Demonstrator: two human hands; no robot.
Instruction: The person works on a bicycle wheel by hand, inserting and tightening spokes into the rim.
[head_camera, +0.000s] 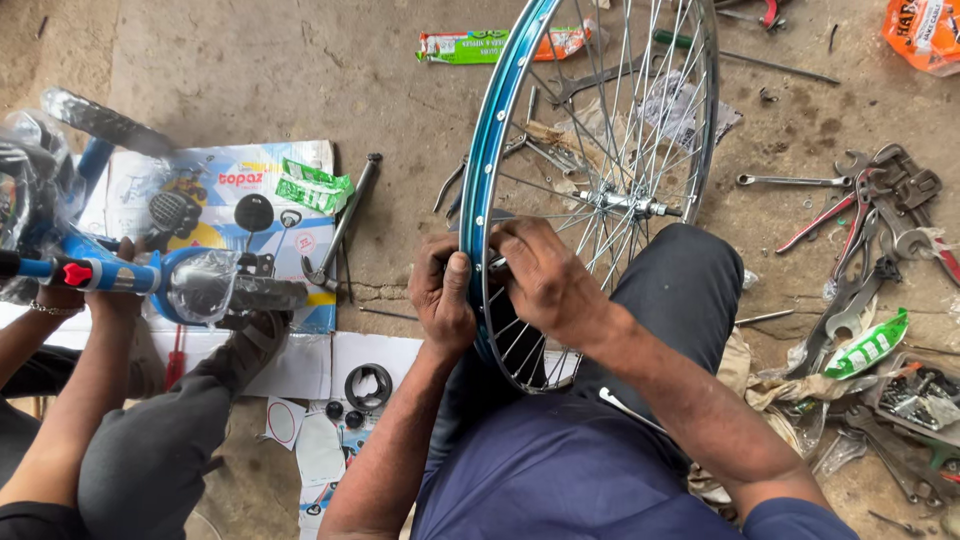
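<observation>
Blue-rimmed wheel gripped at the rim, spoke work in hand

Blue metal bicycle wheel stands upright between the person's knees on the concrete floor, silver spokes fanning from the hub. At about seven o'clock on the rim, the left hand clamps its fingers around the rim's outer edge, while the right hand pinches closed on something at the spoke ends; what it holds I cannot tell. Judging by this, a spoke is being seated or tightened; next calls for steadying the rim. Wrenches and pliers lie at three o'clock.
</observation>
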